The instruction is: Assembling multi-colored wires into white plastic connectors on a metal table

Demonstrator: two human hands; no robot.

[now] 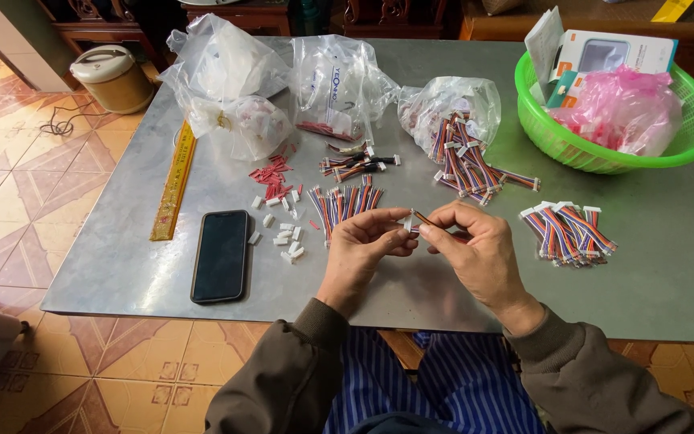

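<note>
Phone [220, 255]: flat on the metal table [652, 281], left of both hands.
Left hand [361, 245]: fingertips pinched on a small white connector [406, 223], right of the phone.
Right hand [475, 249]: pinching a thin wire [425, 219], possibly entering the connector.
Wire bundle [569, 231]: farthest right of the phone.

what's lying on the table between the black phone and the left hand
In the head view, a scatter of small white connector housings lies on the grey table between the black phone and the left hand, which pinches a small white connector.
</note>
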